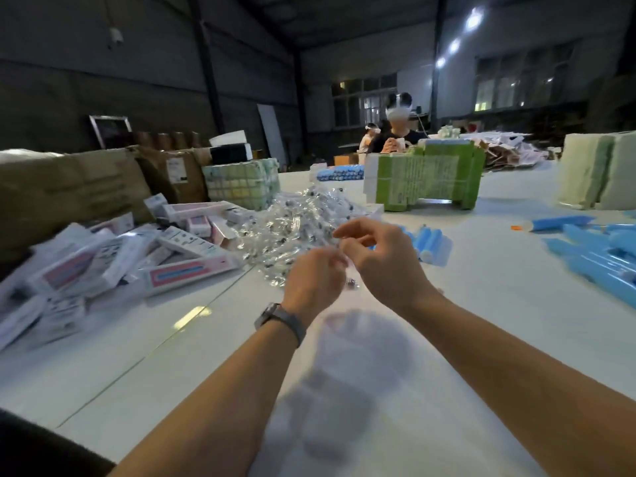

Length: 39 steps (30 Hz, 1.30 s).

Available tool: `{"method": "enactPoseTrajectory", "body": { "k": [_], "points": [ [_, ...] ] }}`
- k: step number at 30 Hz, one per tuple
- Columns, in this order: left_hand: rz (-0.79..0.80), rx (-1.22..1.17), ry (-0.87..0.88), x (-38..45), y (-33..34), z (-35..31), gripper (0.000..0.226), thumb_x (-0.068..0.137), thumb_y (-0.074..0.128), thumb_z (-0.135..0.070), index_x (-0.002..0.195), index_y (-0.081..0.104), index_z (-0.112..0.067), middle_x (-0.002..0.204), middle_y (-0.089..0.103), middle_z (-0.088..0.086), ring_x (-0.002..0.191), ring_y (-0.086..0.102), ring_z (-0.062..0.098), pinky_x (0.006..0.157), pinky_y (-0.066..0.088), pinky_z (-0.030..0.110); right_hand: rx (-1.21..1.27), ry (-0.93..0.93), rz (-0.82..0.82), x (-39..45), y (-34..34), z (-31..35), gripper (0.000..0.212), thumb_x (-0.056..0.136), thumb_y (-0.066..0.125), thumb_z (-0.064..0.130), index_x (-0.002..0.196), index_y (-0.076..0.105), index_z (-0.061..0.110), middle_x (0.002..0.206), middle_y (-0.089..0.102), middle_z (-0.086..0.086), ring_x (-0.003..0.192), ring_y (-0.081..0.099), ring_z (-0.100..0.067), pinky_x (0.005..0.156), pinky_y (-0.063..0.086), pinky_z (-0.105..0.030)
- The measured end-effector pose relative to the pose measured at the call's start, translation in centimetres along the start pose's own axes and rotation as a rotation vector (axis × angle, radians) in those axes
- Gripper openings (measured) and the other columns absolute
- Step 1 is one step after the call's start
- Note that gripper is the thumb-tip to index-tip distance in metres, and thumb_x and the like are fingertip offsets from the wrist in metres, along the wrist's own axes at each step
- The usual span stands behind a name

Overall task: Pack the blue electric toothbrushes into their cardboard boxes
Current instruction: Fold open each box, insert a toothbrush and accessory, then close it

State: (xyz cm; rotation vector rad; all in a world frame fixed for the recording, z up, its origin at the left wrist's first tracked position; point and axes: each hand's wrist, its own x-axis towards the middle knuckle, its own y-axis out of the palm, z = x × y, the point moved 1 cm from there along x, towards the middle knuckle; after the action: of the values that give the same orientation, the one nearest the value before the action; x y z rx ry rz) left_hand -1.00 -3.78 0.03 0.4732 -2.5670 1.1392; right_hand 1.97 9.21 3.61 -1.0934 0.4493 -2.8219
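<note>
toothbrushes: blue electric toothbrushes (592,251) lie loose on the table (481,304) at right edge of frame; a few more (428,241) sit just behind the hands, centre.
boxes: white-and-pink cardboard boxes (113,256) heaped at left of frame, well apart from the toothbrushes. Cannot tell which are filled.
left hand: left hand (315,280) curled, pinching a small clear packet (347,282); blurred, contents unclear.
right hand: right hand (378,256) fingers bent, pinching the same packet from the other side.
step: looks like sorting out an accessory packet from the clear-packet pile (296,222) at centre, not yet boxing.
next: likely needs one toothbrush and one box brought together; both need a reach.
other: green carton stacks (426,180) in upper centre.
</note>
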Motion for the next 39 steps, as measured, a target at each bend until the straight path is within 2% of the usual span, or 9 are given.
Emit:
{"method": "enactPoseTrajectory", "body": {
  "k": [4,8,13,18,21,25,28,34,39],
  "points": [
    [-0.203,0.537,-0.154,3.3,-6.2,6.7,0.043,0.083,0.057,-0.014,0.122,0.056,-0.031,0.133,0.055,0.005,0.125,0.044,0.032,0.095,0.039,0.045,0.009,-0.034,0.02,-0.4,-0.3,-0.4,0.023,0.085,0.063,0.01,0.079,0.067,0.032,0.075,0.07,0.008,0.066,0.057,0.005,0.061,0.042,-0.006],
    [-0.041,0.842,-0.514,4.2,-10.9,14.1,0.076,0.085,0.051,-0.069,0.145,0.02,-0.034,0.158,0.02,0.02,0.146,0.011,0.048,0.11,0.013,0.071,0.04,-0.047,0.008,0.0,-0.9,-0.8,0.03,0.085,0.061,0.008,0.078,0.066,0.036,0.072,0.067,0.015,0.066,0.058,0.007,0.059,0.042,-0.005],
    [-0.024,1.014,-0.544,4.1,-12.3,17.3,0.075,0.078,0.038,-0.072,0.136,0.053,-0.027,0.14,0.054,0.007,0.128,0.047,0.033,0.101,0.034,0.051,0.033,-0.026,0.04,0.0,-0.7,-1.4,0.024,0.081,0.059,0.013,0.078,0.066,0.036,0.072,0.068,0.008,0.064,0.057,0.003,0.058,0.044,-0.007],
    [0.014,0.766,-0.4,4.1,-11.4,13.4,0.065,0.086,0.044,-0.069,0.111,0.063,-0.012,0.118,0.065,0.014,0.104,0.061,0.036,0.096,0.049,0.045,0.006,0.023,0.041,0.0,-1.0,-1.8,0.026,0.086,0.06,0.009,0.081,0.068,0.033,0.074,0.07,-0.005,0.058,0.054,-0.002,0.057,0.046,-0.016],
    [-0.14,0.56,-0.243,3.3,-10.7,8.6,0.058,0.089,0.052,-0.06,0.124,0.046,-0.014,0.105,0.061,0.007,0.09,0.061,0.03,0.079,0.054,0.042,0.016,0.037,0.025,0.2,-1.3,-1.7,0.025,0.087,0.06,0.01,0.081,0.068,0.033,0.075,0.071,-0.004,0.058,0.053,-0.001,0.059,0.045,-0.016],
    [-0.128,-0.127,-0.102,1.0,-8.4,2.0,0.047,0.084,0.075,-0.04,0.108,0.038,-0.023,0.096,0.055,-0.001,0.08,0.062,0.015,0.058,0.05,0.027,0.061,0.047,0.003,0.6,-1.9,-1.5,0.028,0.087,0.058,0.009,0.081,0.067,0.034,0.061,0.063,0.016,0.056,0.053,0.002,0.054,0.04,-0.008],
    [-0.067,-0.562,0.0,-1.2,-5.3,-3.0,0.056,0.079,0.081,-0.037,0.114,0.04,-0.024,0.099,0.057,-0.003,0.083,0.062,0.007,0.059,0.048,0.017,0.0,0.079,-0.077,1.2,-3.2,-2.1,0.026,0.086,0.057,0.009,0.085,0.067,0.033,0.067,0.065,0.01,0.055,0.053,0.002,0.051,0.039,-0.011],
    [0.006,-0.866,0.055,-5.1,2.5,-5.0,0.049,0.078,0.084,-0.029,0.111,0.048,-0.028,0.092,0.066,-0.013,0.082,0.065,-0.001,0.069,0.054,0.017,-0.211,0.326,-0.197,1.5,-6.5,-7.8,0.019,0.09,0.056,0.011,0.1,0.069,0.023,0.094,0.069,-0.002,0.084,0.06,-0.019,0.069,0.045,-0.021],
    [-0.065,-0.763,0.121,-5.5,3.5,-4.3,0.072,0.047,0.094,-0.046,0.104,0.05,-0.039,0.092,0.067,-0.016,0.083,0.068,0.004,0.068,0.055,0.021,-0.536,0.466,-0.034,2.9,-6.6,-13.0,0.039,0.095,0.052,0.027,0.134,0.056,0.025,0.134,0.059,-0.006,0.119,0.055,-0.029,0.098,0.047,-0.039]
  ]
}}
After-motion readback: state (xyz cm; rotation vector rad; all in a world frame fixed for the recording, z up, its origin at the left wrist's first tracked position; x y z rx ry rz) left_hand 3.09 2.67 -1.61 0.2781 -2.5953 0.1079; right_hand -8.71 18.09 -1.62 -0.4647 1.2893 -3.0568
